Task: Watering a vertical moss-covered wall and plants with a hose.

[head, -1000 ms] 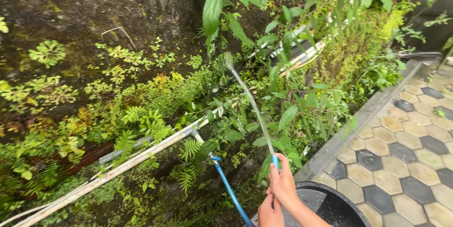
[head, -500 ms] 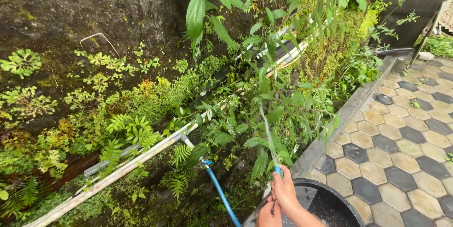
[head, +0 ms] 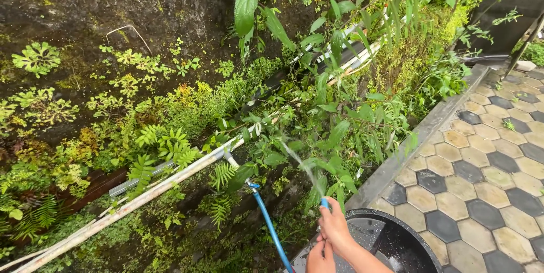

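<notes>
My right hand point(head: 335, 229) grips the end of a thin blue hose point(head: 271, 225), thumb near its tip. A thin jet of water point(head: 300, 165) leaves the tip and arcs up and left into the leafy plants point(head: 334, 137). Just below, at the frame's bottom edge, my left hand point(head: 320, 258) is closed around the same hose. The hose runs from a small tap point(head: 252, 185) on the white pipes down to the bottom edge and back up to my hands.
A mossy, fern-covered wall point(head: 113, 52) fills the left. White pipes point(head: 170, 179) slant across it. A black round tub point(head: 399, 244) sits under my forearm. A concrete kerb point(head: 419, 137) borders hexagonal paving point(head: 487, 182) on the right.
The water jet has dropped from a long high arc to a short low one aimed more to the left. My hands have shifted slightly as the view moved.
</notes>
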